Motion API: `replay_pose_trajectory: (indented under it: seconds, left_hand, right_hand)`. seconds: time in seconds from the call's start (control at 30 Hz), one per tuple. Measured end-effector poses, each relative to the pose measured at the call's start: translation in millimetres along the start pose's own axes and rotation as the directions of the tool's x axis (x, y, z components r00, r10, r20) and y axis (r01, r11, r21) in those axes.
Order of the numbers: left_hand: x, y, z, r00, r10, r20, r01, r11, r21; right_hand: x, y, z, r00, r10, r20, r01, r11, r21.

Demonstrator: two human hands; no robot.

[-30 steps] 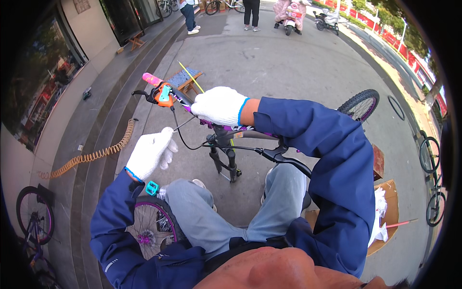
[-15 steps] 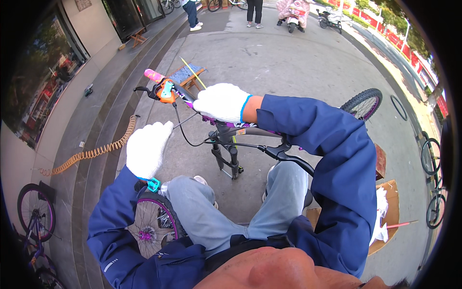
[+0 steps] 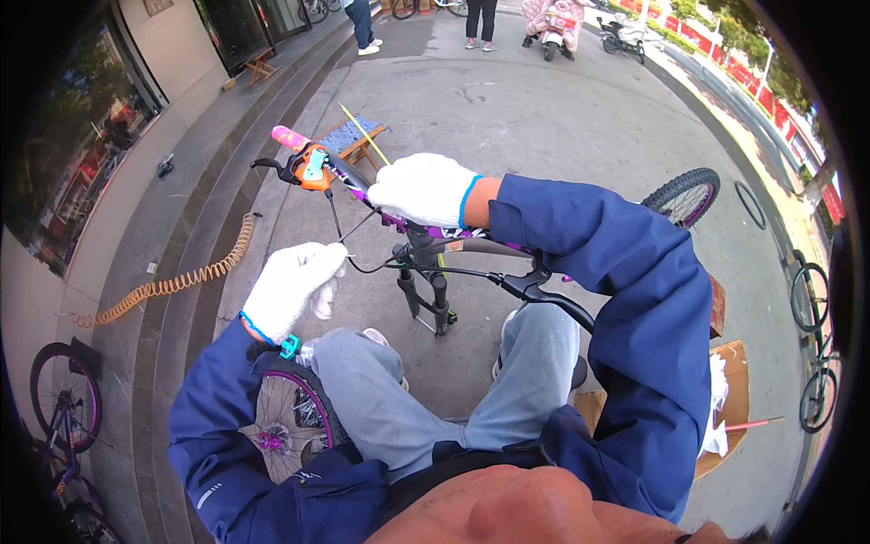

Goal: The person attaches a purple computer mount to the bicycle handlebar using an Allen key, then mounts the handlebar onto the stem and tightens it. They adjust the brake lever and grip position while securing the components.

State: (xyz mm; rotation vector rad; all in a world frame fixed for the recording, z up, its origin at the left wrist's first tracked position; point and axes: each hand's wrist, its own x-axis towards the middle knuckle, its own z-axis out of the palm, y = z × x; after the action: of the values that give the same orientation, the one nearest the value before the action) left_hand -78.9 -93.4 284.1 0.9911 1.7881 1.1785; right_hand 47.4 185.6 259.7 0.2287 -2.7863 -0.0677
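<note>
In front of me is a bicycle with a handlebar (image 3: 347, 174), a pink grip (image 3: 290, 138) and an orange brake-and-shifter unit (image 3: 311, 172). My right hand (image 3: 424, 190), in a white knit glove, is closed around the middle of the bar, its fingertips partly hidden. A thin dark rod like a hex key (image 3: 361, 226) slants down from beside that hand. My left hand (image 3: 294, 283), gloved alike, pinches the rod's lower end between thumb and forefinger, other fingers curled. A black cable (image 3: 362, 270) loops close to these fingertips. Below stands the fork (image 3: 439, 299), with no wheel in it.
A spoked wheel (image 3: 288, 417) leans by my left leg. An orange coiled hose (image 3: 195, 283) crosses the steps at left. Behind the bar stands a small stool (image 3: 353, 136). An open cardboard box (image 3: 736, 408) is at right. Two people and a scooter (image 3: 553, 38) are farther off.
My left hand has turned and shifted slightly right, its fingers now curled at the rod's end. The rod has swung slightly right and the right hand has moved a little right.
</note>
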Motion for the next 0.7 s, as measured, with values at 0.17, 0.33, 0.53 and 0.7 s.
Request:
replay_pose_trajectory:
  seconds: [0.17, 0.33, 0.53, 0.7]
  left_hand:
    - [-2, -2, 10, 0.986, 0.128, -0.109, -0.114, 0.986, 0.12]
    - [-1, 0, 9, 0.977, 0.199, -0.073, -0.179, 0.959, 0.219]
    - [4, 4, -1, 0.983, 0.179, -0.044, -0.177, 0.984, 0.029]
    - [6, 4, -1, 0.973, 0.223, -0.057, -0.192, 0.923, 0.334]
  right_hand:
    - [0, 1, 0, 1.0, 0.021, 0.013, -0.021, 1.0, 0.013]
    - [-1, -1, -1, 1.0, -0.018, -0.025, 0.017, 1.0, -0.019]
    - [-2, -3, -7, 1.0, 0.004, 0.016, -0.004, 0.999, 0.033]
    - [-2, -2, -6, 0.999, 0.007, 0.033, -0.008, 0.999, 0.036]
